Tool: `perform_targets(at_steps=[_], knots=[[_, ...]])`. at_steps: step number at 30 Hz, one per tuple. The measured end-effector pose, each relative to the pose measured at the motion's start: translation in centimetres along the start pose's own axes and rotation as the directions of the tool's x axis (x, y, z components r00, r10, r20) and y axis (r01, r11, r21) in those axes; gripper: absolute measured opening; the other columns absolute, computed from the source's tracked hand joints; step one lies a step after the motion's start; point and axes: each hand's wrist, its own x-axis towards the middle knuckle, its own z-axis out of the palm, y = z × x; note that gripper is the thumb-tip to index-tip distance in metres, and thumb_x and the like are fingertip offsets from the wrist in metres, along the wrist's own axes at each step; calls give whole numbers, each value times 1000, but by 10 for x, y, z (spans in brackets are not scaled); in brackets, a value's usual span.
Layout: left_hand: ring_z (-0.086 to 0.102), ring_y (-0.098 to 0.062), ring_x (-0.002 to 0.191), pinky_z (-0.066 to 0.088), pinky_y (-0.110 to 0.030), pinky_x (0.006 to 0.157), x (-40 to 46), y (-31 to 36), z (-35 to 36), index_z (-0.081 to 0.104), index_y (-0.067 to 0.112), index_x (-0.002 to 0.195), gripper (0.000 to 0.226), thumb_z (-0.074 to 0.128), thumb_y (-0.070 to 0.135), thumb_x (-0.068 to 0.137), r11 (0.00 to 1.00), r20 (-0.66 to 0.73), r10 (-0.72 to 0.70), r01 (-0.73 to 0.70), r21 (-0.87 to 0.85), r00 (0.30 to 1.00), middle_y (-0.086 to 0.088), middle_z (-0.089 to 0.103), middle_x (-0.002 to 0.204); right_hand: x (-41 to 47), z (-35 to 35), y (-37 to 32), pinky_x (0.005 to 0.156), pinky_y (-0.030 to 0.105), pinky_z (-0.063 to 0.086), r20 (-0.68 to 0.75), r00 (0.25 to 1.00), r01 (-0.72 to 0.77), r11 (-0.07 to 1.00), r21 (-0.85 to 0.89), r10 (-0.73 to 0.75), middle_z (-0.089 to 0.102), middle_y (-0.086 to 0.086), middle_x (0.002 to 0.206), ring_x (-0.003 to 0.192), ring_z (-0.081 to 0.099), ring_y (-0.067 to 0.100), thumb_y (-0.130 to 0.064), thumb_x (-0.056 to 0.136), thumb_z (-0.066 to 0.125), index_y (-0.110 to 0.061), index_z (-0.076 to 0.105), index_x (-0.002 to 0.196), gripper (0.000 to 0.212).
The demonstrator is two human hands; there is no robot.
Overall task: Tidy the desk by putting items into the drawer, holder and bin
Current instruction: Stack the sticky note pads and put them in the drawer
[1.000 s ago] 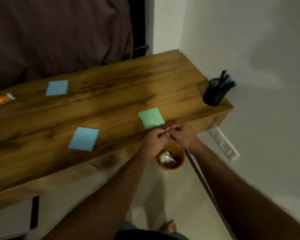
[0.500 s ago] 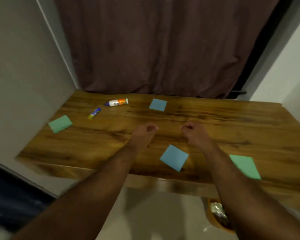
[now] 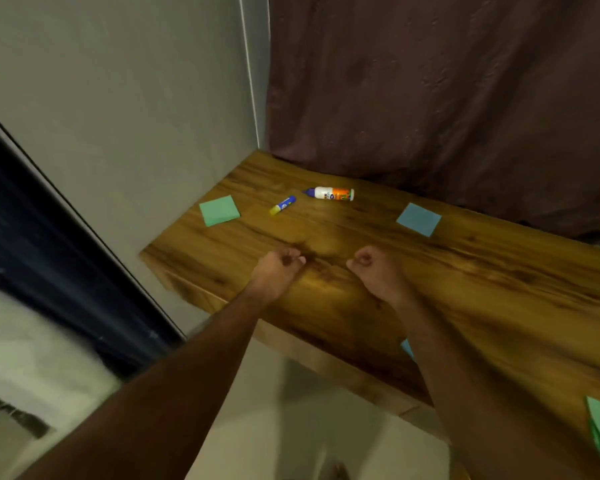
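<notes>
Glue bottle (image 3: 331, 194) lies on its side at the far edge of the wooden surface (image 3: 482, 282), a small glue stick (image 3: 282, 205) just beside it, both well beyond the hands. Left hand (image 3: 278, 268) and right hand (image 3: 371, 268) hover curled into loose fists, holding nothing visible. Green notepad (image 3: 219, 210) sits far left, blue notepad (image 3: 419, 219) far right; nothing lies between.

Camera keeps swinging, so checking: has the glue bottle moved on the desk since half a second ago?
No. The glue bottle still lies near the curtain, just right of the glue stick; only the view shifted.
</notes>
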Motion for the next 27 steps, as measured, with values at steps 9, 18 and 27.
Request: perform_targets(at_steps=[9,18,27], knots=[[60,-18,107,53,-42,92,30,-22,-16,60,26,121,31,60,38,92,992,-40,-104,101,-77,994,2,63,117,41,35,-10,87,33,49,97,994,49,999,-12,-48,64,2,111,104,60,20,-36,89,66,-17,63,114,32],[58,-19,110,50,-36,93,99,-48,-69,61,18,116,24,60,27,94,983,-77,-118,106,-152,990,0,63,116,86,71,-52,86,33,49,149,989,-1,999,53,-6,60,-3,116,106,57,16,-39,92,62,-21,60,121,34],[66,-33,100,54,-47,90,212,-105,-182,65,15,103,22,64,29,86,993,-187,-110,101,-55,976,-14,69,107,156,149,-141,85,30,44,133,991,-41,980,193,16,63,4,113,107,58,20,-31,90,66,-12,62,116,32]])
